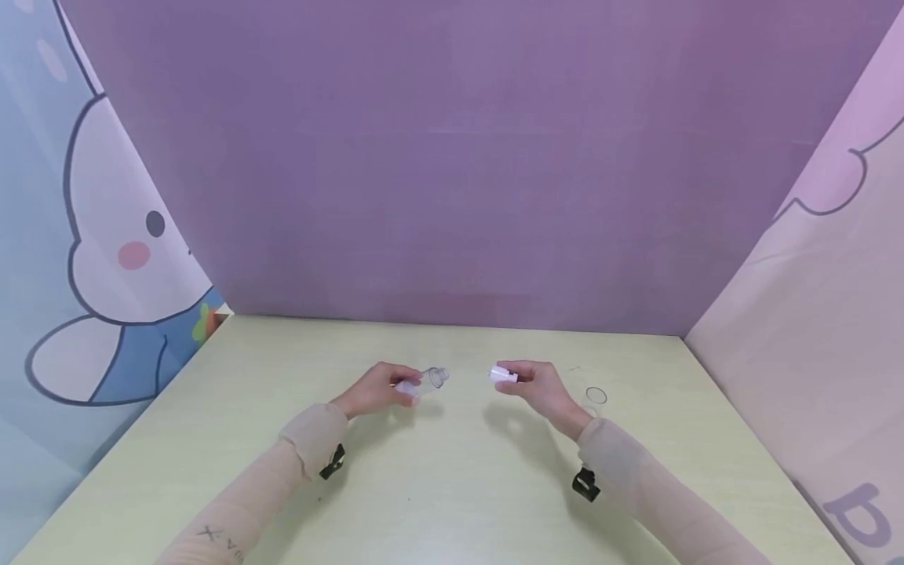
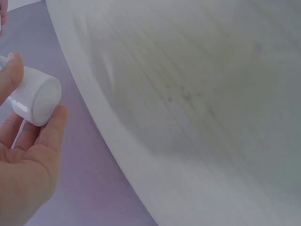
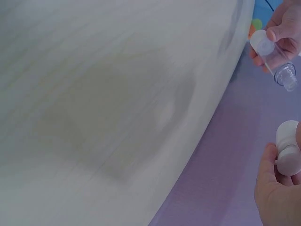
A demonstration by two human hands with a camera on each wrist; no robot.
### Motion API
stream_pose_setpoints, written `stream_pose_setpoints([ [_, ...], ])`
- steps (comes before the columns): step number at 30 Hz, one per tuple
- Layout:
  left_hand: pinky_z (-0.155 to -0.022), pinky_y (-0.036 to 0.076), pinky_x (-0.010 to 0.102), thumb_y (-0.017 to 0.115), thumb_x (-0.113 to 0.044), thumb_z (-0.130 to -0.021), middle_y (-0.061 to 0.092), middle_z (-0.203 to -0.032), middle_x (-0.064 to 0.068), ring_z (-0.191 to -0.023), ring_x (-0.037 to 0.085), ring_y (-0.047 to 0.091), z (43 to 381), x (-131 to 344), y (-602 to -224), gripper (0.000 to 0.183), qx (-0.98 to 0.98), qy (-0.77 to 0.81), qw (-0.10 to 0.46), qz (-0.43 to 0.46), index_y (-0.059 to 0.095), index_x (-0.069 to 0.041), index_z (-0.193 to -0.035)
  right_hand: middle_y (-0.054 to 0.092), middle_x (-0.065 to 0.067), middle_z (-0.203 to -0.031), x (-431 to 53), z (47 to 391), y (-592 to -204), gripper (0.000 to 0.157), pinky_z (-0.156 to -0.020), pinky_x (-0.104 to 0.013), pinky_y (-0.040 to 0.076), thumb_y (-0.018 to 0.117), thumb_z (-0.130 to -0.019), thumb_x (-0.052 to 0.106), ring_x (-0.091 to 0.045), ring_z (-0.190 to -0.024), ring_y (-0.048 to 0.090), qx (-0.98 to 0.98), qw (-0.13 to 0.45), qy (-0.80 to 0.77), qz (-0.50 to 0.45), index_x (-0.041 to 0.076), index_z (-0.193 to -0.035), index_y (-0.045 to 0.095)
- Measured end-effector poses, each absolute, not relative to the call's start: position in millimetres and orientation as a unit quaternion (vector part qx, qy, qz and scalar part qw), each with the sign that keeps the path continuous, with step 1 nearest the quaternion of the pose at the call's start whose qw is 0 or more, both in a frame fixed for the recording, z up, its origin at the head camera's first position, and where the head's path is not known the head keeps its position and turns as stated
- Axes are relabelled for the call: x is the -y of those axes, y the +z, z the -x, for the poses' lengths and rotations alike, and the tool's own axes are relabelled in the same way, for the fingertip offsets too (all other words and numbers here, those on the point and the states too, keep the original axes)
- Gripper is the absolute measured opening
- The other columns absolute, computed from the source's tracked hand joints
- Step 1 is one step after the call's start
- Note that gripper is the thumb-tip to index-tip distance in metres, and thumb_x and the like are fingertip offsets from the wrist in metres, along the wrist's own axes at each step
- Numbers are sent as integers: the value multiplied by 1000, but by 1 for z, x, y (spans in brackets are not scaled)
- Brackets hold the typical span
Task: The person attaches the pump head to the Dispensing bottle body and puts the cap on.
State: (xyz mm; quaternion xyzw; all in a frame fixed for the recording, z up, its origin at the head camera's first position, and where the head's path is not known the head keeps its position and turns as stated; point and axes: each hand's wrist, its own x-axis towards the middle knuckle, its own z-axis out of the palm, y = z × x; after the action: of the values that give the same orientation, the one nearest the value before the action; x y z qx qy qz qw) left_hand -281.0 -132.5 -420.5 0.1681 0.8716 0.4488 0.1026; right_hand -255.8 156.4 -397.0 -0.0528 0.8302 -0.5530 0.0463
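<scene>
Grip is closed on both sides: the white base end of a clear bottle (image 1: 431, 380) is held between thumb and fingers of the left hand (image 1: 374, 391), and a white pump top (image 1: 502, 374) is pinched in the right hand (image 1: 544, 391). Both parts are held above the table (image 1: 452, 486), near its middle, with a gap between them. The bottle is tilted well over, its bare neck (image 3: 285, 75) pointed right, toward the pump top.

Step in hand is judged to be work at the bottle's mouth. The bottle is best gripped at its base, as shown, so that the neck is left free; only a light squeeze is advised, since the clear wall may flex. Should the parts be joined, they are best brought into one line first and turned slowly, as a slanted start could bind the thread (thread assumed, not resolved).

Underside of the pump top is not shown clearly; whether a tube is attached cannot be told. It is partly covered by fingers and cut off at the right edge of the right wrist view. Contents of the bottle cannot be made out. Beside the right wrist, a see-through cover (image 1: 596, 395) is seen mainly by its dark rim.
</scene>
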Motion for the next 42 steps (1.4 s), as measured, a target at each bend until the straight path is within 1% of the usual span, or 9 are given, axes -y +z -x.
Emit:
stream_pose_setpoints([
  [8, -89, 45, 37, 70, -4, -77, 59, -121, 16, -105, 24, 56, 281, 124, -421, 41, -866, 453, 110, -178, 61, -2, -116, 64, -11, -115, -150, 257, -398, 40, -86, -33, 49, 71, -79, 12, -17, -97, 61, -830, 48, -554, 54, 7, -117, 63],
  [15, -85, 46, 34, 72, -5, -75, 62, -117, 12, -100, 19, 57, 281, 117, -422, 40, -865, 455, 112, -178, 63, -4, -114, 64, -11, -113, -147, 255, -396, 39, -86, -34, 49, 71, -78, 11, -17, -97, 62, -827, 57, -557, 59, 6, -117, 63],
  [22, -86, 46, 35, 71, -5, -76, 61, -118, 13, -102, 21, 57, 279, 109, -419, 41, -866, 452, 120, -179, 62, -3, -115, 64, -12, -112, -147, 253, -395, 39, -84, -32, 50, 71, -77, 8, -17, -93, 63, -822, 60, -563, 57, 6, -115, 63],
  [28, -86, 45, 36, 72, -4, -75, 62, -117, 12, -101, 21, 57, 278, 106, -417, 41, -872, 440, 111, -184, 63, -1, -115, 64, -14, -112, -147, 253, -395, 39, -82, -31, 51, 71, -77, 7, -17, -91, 63, -818, 62, -569, 58, 4, -115, 63],
  [35, -87, 45, 37, 72, -5, -75, 61, -118, 12, -102, 22, 57, 278, 102, -418, 40, -868, 445, 118, -183, 64, -4, -114, 65, -13, -110, -144, 253, -396, 39, -79, -28, 51, 72, -76, 7, -13, -87, 62, -819, 71, -565, 63, 4, -114, 63],
  [42, -86, 45, 36, 72, -5, -74, 62, -116, 12, -98, 20, 57, 278, 101, -420, 40, -866, 446, 118, -191, 64, -3, -113, 66, -12, -107, -142, 252, -396, 39, -77, -27, 51, 72, -76, 8, -12, -83, 61, -822, 82, -559, 71, 4, -114, 64],
])
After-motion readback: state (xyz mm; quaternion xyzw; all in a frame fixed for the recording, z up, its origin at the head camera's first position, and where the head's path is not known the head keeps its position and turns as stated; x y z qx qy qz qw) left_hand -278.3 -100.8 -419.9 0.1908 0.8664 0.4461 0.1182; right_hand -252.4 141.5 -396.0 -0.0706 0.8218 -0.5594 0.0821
